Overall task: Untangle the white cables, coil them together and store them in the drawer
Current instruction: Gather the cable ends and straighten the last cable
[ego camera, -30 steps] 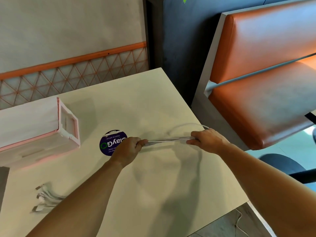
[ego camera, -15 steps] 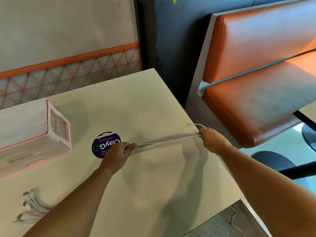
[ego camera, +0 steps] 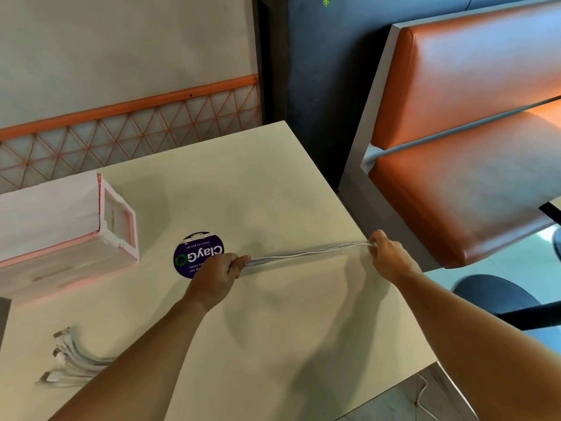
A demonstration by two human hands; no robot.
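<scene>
A bundle of white cables [ego camera: 306, 254] is stretched nearly straight just above the beige table [ego camera: 273, 183]. My left hand [ego camera: 220, 270] is closed around one end of the bundle near the table's middle. My right hand [ego camera: 387, 256] pinches the looped far end at the table's right edge. The cables' plug ends [ego camera: 65, 358] lie fanned on the table at the lower left, partly hidden under my left forearm. The pink and white drawer box [ego camera: 60, 226] lies on its side at the left, its open face turned right.
A round purple sticker [ego camera: 194, 253] is on the table beside my left hand. An orange bench seat [ego camera: 461, 165] stands close to the table's right edge. A loose white cable [ego camera: 420, 396] lies on the floor at the lower right. A wall with orange lattice trim runs behind.
My right hand has slid rightwards along the cables to the table's edge, and the stretched length between my hands has grown. My left hand has kept its grip.
</scene>
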